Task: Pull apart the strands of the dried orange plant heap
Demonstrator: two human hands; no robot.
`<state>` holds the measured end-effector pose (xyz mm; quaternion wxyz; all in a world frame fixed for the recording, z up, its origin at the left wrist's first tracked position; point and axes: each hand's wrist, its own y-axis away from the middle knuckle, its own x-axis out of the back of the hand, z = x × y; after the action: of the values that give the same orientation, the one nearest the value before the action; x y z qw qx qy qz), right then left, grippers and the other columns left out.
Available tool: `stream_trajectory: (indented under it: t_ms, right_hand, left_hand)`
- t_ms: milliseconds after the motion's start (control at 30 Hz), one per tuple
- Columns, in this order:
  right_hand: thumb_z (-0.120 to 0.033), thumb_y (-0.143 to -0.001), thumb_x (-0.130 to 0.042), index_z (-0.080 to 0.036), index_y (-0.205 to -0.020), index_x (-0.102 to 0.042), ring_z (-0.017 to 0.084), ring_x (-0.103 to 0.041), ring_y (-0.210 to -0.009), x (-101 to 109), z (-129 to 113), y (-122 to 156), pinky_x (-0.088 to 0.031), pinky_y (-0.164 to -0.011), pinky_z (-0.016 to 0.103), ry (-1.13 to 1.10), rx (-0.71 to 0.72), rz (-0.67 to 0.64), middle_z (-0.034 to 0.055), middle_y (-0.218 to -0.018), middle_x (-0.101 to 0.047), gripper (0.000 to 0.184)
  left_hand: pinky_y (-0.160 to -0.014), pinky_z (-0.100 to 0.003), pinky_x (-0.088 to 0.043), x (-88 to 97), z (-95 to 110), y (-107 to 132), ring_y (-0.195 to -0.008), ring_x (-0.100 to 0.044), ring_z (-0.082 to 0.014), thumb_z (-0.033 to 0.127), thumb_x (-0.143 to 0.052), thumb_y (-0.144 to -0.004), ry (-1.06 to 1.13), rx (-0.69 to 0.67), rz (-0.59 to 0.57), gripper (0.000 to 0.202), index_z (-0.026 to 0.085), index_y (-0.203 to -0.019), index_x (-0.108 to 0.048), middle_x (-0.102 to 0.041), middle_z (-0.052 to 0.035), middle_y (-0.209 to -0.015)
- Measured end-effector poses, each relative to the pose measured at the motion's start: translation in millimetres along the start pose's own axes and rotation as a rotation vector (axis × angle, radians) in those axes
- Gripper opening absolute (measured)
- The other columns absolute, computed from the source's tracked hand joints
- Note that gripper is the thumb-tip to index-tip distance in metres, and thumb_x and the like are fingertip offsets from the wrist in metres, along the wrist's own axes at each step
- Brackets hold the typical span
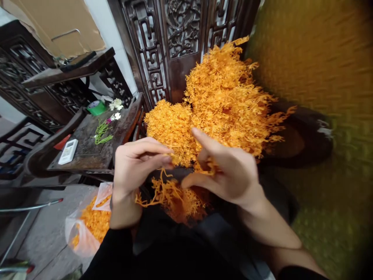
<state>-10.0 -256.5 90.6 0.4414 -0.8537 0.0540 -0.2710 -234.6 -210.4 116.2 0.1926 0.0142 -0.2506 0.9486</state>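
My left hand (136, 161) pinches a thin orange strand (172, 156) between thumb and fingertips. To its right, my right hand (230, 171) has the index finger stretched out and the thumb apart, while its other fingers curl around a few orange strands (212, 168). Below both hands, a loose clump of orange branching strands (177, 196) lies over my lap. Beyond them rise two heaps of the same fine, frizzy material: a smaller, shorter-cut heap (169, 124) on the left and a larger, tangled heap (230, 97) on the right.
On a dark wooden chair (84, 159) at left lie a white remote (68, 151), green tape (96, 107), green stems (102, 131) and white flowers (115, 104). A plastic bag (84, 241) with orange pieces stands on the floor. A yellow woven surface (314, 58) fills the right side.
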Motion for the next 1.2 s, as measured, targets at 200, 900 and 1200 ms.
stream_trajectory:
  t_ms: [200,900,1200]
  right_hand:
    - [-0.026,-0.096,-0.073,-0.022,-0.117,-0.072,0.015,-0.072,-0.079,-27.8,13.3,-0.1,-0.059,-0.070,0.029,-0.247,0.035,0.041,0.0035,-0.096,-0.078,0.022]
    - [-0.047,-0.098,-0.061,-0.024,-0.099,-0.052,0.011,-0.055,-0.054,-43.7,109.2,-45.1,-0.039,-0.047,0.026,-0.312,-0.540,0.124,0.0050,-0.097,-0.074,0.024]
    - [-0.048,-0.105,-0.043,-0.007,-0.143,-0.053,0.041,-0.041,-0.146,-185.5,180.1,-110.5,-0.029,-0.122,0.059,0.305,-0.592,-0.416,0.0281,-0.158,-0.043,0.056]
  left_hand:
    - [-0.065,-0.022,-0.060,-20.3,-11.9,-0.5,-0.072,-0.074,-0.0130,0.029,-0.089,-0.080,-0.049,0.072,0.091,0.022,0.021,-0.096,-0.076,-0.079,-0.0022,-0.083]
    - [-0.054,-0.023,-0.045,27.0,29.6,8.1,-0.057,-0.064,-0.0101,0.024,-0.078,-0.090,-0.457,-0.023,-0.309,0.012,0.022,-0.080,-0.073,-0.073,0.0024,-0.069]
    - [-0.054,-0.025,-0.052,62.5,37.3,25.3,-0.060,-0.068,-0.0140,0.017,-0.082,-0.084,-0.307,-0.084,-0.172,0.010,0.024,-0.085,-0.075,-0.075,-0.0002,-0.072]
